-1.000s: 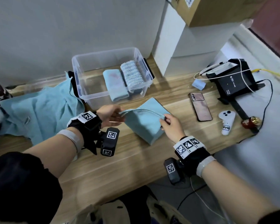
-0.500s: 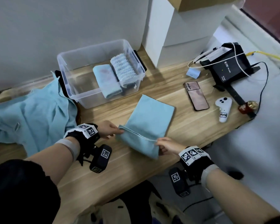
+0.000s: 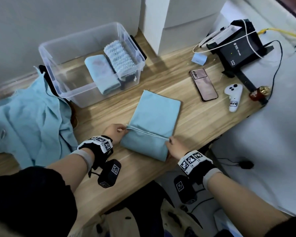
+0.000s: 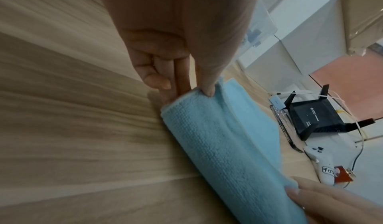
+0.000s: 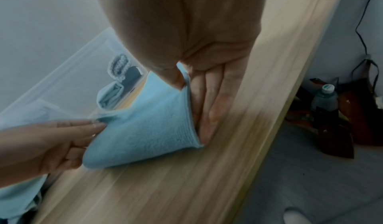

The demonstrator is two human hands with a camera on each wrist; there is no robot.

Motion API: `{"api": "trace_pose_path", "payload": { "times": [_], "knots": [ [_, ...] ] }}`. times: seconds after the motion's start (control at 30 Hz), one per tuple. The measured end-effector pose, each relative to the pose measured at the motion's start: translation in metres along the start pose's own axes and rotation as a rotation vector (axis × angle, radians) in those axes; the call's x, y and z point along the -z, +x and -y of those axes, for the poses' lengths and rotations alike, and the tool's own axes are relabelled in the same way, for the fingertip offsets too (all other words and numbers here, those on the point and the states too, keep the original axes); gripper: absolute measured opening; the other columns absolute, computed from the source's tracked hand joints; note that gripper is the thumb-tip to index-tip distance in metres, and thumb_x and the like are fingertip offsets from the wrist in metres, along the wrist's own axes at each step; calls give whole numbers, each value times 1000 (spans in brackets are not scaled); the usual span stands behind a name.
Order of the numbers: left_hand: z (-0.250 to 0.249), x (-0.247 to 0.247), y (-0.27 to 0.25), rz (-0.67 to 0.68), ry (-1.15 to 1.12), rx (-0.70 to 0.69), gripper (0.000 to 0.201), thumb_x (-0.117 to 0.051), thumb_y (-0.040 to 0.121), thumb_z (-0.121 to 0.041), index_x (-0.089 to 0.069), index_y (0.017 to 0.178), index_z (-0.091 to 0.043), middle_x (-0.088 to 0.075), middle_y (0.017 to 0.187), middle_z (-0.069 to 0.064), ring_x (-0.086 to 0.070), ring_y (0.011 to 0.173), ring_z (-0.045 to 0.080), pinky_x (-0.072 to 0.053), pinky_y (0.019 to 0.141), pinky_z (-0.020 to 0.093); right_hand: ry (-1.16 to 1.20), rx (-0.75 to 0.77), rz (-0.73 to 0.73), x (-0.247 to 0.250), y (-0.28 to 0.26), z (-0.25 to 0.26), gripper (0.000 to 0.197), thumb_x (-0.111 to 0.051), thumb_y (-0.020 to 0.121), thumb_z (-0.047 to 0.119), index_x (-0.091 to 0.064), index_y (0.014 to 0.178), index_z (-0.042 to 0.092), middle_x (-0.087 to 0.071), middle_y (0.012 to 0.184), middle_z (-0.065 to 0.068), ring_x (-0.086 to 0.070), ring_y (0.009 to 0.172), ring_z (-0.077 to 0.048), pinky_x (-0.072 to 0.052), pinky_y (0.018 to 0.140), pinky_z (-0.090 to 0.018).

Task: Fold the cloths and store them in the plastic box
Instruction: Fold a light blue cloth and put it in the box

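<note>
1. The left hand (image 3: 115, 133) pinched the left end of a folded-over edge of the light blue cloth (image 3: 154, 120), thumb on top and fingers beneath, as the left wrist view showed.
2. The right hand (image 3: 175, 147) pinched the right end of the same edge, thumb on top and straight fingers (image 5: 209, 106) under the fabric against the wooden table (image 3: 191, 117).
3. The cloth lay on the table near its front edge, its near part doubled back on itself, the far part flat.
4. The clear plastic box (image 3: 61, 65) stood just behind the cloth, near the wall. Inside it sat a folded blue cloth (image 3: 101, 72) beside a folded white knobbly cloth (image 3: 118, 55).
5. A rumpled blue cloth (image 3: 29, 120) lay to the left of the box.
6. A phone (image 3: 203, 84), a white controller (image 3: 233, 96) and a black router (image 3: 237, 48) were on the right, well apart from the hands.
</note>
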State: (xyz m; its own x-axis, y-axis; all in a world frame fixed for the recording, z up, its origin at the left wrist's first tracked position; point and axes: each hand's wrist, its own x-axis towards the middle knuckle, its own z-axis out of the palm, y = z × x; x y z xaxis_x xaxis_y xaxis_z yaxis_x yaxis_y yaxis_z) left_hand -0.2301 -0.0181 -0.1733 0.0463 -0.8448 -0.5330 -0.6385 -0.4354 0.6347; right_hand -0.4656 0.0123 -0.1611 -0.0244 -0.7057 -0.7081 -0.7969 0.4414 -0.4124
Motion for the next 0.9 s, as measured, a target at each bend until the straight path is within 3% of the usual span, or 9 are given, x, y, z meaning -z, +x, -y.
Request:
{"api": "trace_pose_path", "payload": {
  "times": [0.17,0.33,0.43,0.5,0.57,0.63,0.7,0.8,0.9],
  "knots": [
    [0,-9,6,-43,50,48,21,-62,87,-29,-69,99,-13,-70,98,16,-63,95,32,-42,73,28,-88,-34,-119,-4,6,2,31,-38,96,18,-50,114,-5,-56,119,-26,-55,110,-34,-40,85,-33],
    [-1,-9,5,-87,112,83,20,-64,82,-27,-62,96,-14,-66,89,7,-62,92,27,-40,73,26,-118,-53,-175,-6,10,2,31,-45,92,23,-50,110,-1,-60,111,-22,-59,101,-35,-44,84,-35],
    [-2,-4,7,-102,150,139,25,-68,76,-34,-55,90,-18,-63,88,2,-61,89,25,-41,73,26,-119,-15,-228,0,7,2,26,-52,87,25,-47,104,6,-62,99,-14,-60,92,-31,-44,75,-32],
    [-4,-2,9,-42,175,214,29,-71,72,-38,-56,86,-17,-63,81,3,-60,83,25,-45,72,30,-116,66,-249,3,4,6,14,-54,85,24,-45,92,16,-56,82,-2,-54,80,-25,-37,68,-28],
    [-6,0,12,45,99,278,31,-73,69,-38,-62,79,-11,-64,62,4,-61,65,22,-51,67,33,-110,190,-227,1,0,12,16,-58,82,26,-43,84,21,-50,74,4,-52,76,-22,-40,68,-31],
    [-9,2,14,119,69,297,29,-74,71,-35,-62,65,-9,-58,39,-2,-55,44,17,-49,50,23,-172,327,-162,-4,0,18,22,-64,78,30,-43,82,23,-53,84,1,-53,84,-21,-44,76,-34],
    [-13,4,12,189,90,317,31,-72,76,-29,-57,56,-11,-49,28,-7,-46,27,7,-35,36,13,-314,397,-85,-11,-1,23,33,-68,74,40,-46,90,21,-53,102,-2,-50,99,-22,-44,86,-38],
    [-19,5,10,291,131,341,32,-71,79,-27,-55,56,-10,-47,26,-6,-37,19,5,-29,32,13,-520,434,-105,-20,-4,24,57,-70,66,47,-46,109,19,-47,117,-2,-44,111,-22,-39,94,-39],
    [-22,4,9,406,69,408,35,-65,84,-26,-48,58,-11,-43,30,-4,-29,20,6,-20,30,8,-677,487,-137,-25,-4,21,59,-68,70,27,-41,122,18,-40,126,-3,-38,121,-23,-34,99,-40]
  ]
}}
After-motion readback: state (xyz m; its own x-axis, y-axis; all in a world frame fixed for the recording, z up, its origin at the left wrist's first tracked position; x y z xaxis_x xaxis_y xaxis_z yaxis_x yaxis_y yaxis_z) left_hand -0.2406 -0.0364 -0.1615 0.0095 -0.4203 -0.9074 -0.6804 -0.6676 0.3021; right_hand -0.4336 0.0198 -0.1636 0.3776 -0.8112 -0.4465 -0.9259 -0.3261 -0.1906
